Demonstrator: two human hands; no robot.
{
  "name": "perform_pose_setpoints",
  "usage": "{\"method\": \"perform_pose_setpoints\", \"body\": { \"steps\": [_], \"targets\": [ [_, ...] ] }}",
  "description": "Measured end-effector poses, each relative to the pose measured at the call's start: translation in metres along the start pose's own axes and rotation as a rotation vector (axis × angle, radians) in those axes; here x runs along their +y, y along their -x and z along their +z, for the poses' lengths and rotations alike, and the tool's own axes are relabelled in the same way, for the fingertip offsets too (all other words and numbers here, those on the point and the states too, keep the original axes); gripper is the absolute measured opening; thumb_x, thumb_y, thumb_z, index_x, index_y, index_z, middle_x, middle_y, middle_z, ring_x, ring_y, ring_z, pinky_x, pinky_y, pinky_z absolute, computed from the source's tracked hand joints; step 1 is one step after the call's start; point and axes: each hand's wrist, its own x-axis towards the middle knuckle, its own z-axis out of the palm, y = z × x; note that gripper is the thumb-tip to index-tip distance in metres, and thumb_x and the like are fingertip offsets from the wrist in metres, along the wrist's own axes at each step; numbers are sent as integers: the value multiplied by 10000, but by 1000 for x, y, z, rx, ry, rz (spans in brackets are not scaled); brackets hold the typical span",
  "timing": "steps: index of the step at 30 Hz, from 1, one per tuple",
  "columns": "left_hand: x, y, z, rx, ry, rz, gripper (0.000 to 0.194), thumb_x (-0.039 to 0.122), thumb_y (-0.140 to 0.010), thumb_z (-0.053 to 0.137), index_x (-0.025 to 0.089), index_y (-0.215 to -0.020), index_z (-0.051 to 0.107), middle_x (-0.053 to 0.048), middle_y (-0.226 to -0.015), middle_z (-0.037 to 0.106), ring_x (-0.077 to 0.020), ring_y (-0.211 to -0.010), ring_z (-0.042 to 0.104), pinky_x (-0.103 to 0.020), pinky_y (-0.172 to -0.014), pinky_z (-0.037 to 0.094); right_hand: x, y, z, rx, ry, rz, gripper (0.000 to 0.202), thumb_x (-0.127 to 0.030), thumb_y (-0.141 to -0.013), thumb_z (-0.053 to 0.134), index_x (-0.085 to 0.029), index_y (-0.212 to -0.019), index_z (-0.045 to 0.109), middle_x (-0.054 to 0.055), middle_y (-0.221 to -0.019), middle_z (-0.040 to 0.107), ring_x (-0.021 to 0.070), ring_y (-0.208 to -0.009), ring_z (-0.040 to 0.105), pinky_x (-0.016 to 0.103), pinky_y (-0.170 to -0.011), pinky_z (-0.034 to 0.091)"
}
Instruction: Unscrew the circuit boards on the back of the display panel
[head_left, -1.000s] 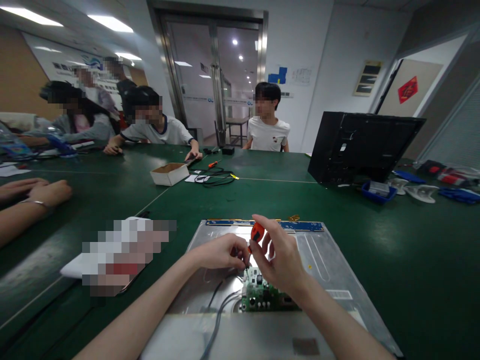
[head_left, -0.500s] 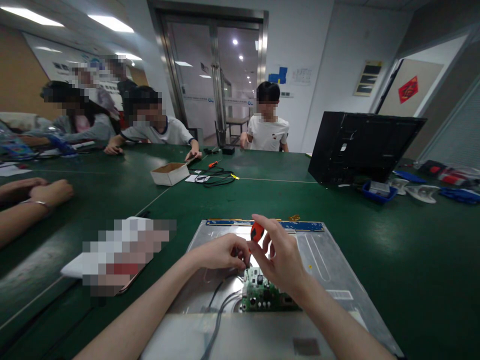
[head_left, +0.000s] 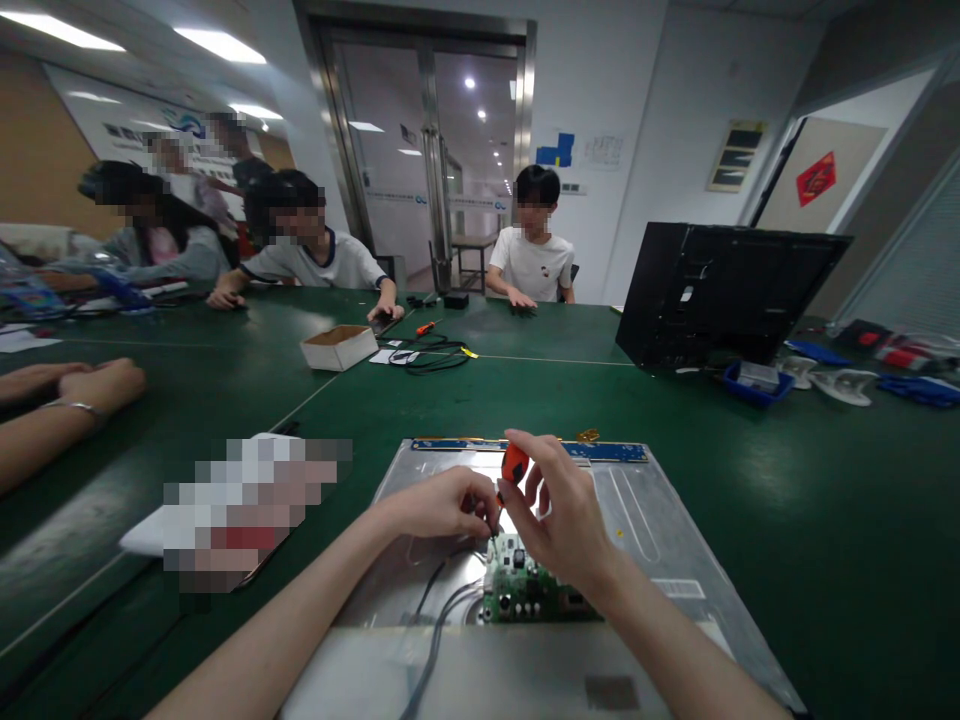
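My right hand (head_left: 562, 510) is closed on the orange and black handle of a screwdriver (head_left: 514, 463), which stands roughly upright. Its lower end is at the upper left corner of a green circuit board (head_left: 523, 580). Close beside it, my left hand (head_left: 450, 505) has its fingers pinched together near the screwdriver's shaft; what they hold, if anything, is hidden. The board lies on a silver metal display panel (head_left: 637, 560) with a blue strip board (head_left: 450, 446) along its far edge. Grey cables (head_left: 439, 640) run from the board's left side toward me.
A pixelated object (head_left: 247, 510) lies left of the panel. Beyond are a white box (head_left: 339, 348), black cables (head_left: 431, 358) and another orange screwdriver (head_left: 426, 328). A black monitor housing (head_left: 720, 300) stands at right, by a blue tray (head_left: 757, 385). Another person's hands (head_left: 105, 385) rest at left.
The screwdriver handle has turned slightly in my right hand; both my hands stay in place. Across the table, a person has lowered a hand onto the tabletop.
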Motion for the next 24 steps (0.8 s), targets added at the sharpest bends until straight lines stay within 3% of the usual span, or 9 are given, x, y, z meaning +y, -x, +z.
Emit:
{"method": "perform_pose_setpoints", "body": {
  "steps": [7, 16, 24],
  "targets": [
    [1, 1, 1, 20, -3, 0, 81, 189, -719, 673, 160, -775, 725, 4, -731, 602, -144, -679, 509, -239, -613, 387, 0, 0, 0, 7, 19, 14, 351, -239, -973, 537, -252, -1321, 486, 34, -985, 609, 70, -537, 490, 201, -426, 406],
    [-1, 1, 1, -2, 18, 5, 69, 202, -729, 687, 167, -779, 720, 4, -722, 628, -149, -683, 527, -231, -608, 409, -1, 1, -1, -27, -13, 15, 484, -171, -948, 483, -234, -1421, 404, 58, -1025, 635, 89, -562, 542, 221, -451, 456],
    [2, 1, -1, 11, 13, 16, 71, 218, -738, 696, 166, -782, 713, 5, -720, 613, -152, -680, 511, -251, -635, 397, 0, 1, 2, 17, 3, -2, 376, -224, -966, 546, -266, -1329, 457, 25, -973, 596, 72, -523, 493, 202, -420, 399]
  ]
}}
